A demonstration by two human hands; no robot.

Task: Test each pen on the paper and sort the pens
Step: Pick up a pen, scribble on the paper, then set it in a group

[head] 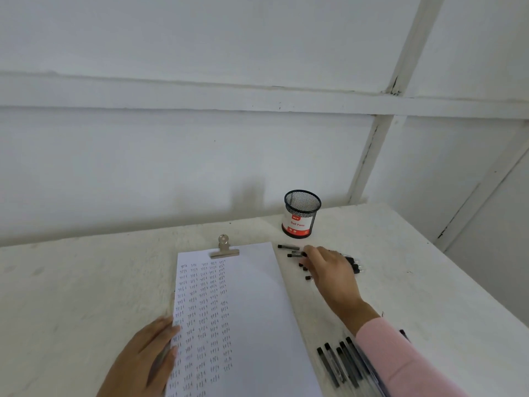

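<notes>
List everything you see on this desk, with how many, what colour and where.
Table: one, white, under everything.
Paper: one sheet, white with rows of dark marks, table centre.
Clip: one, silver, on the paper's top edge.
Cup: one, black mesh, red-and-white label, behind the paper's right corner.
Far pens: several, black, right of the paper's top, partly under the right hand.
Near pens: several, black and clear, lower right by the sleeve.
Left hand: one, resting on the paper's left edge.
Right hand: one, pink sleeve, over the far pens; grip unclear.
</notes>
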